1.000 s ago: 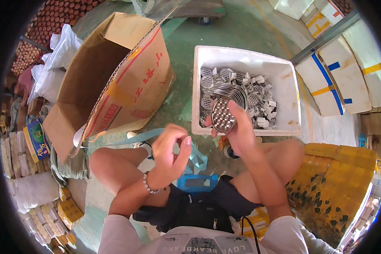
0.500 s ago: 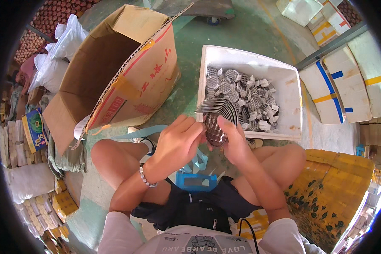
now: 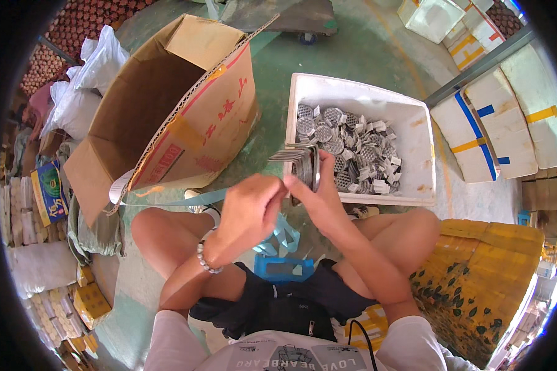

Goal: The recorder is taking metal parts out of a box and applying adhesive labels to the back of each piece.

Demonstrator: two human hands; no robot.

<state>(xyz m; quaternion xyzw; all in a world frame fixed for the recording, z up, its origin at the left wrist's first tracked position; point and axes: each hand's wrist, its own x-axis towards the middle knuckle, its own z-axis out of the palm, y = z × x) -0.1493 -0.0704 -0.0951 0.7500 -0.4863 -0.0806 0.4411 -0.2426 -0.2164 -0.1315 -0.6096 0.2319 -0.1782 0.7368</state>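
My right hand point(image 3: 319, 201) is wrapped round a stack of shiny metal pieces point(image 3: 304, 164), its thumb across the near side. Their thin bent ends fan out to the left; in the earlier frame a round, dimpled face showed. Close by on the left, my left hand point(image 3: 252, 204) is closed with its fingers curled, and whatever it may hold is hidden. A pale teal strap point(image 3: 204, 197) runs behind that hand and hangs in loops below it. Beyond the hands stands a white foam box point(image 3: 419, 123) holding many round metal discs point(image 3: 334, 146) with small white tags.
A large open cardboard carton point(image 3: 210, 123) stands at the left. Between my legs is a blue plastic stool point(image 3: 281, 267). White foam panels point(image 3: 501, 117) line the right, above a yellow-covered surface point(image 3: 476, 278). White sacks point(image 3: 83, 86) lie far left; a wheeled platform point(image 3: 284, 15) is at the back.
The stack has turned, so its dimpled face no longer shows and its edges face me. My left hand has drawn back from it, left and nearer to me. My right hand still holds it.
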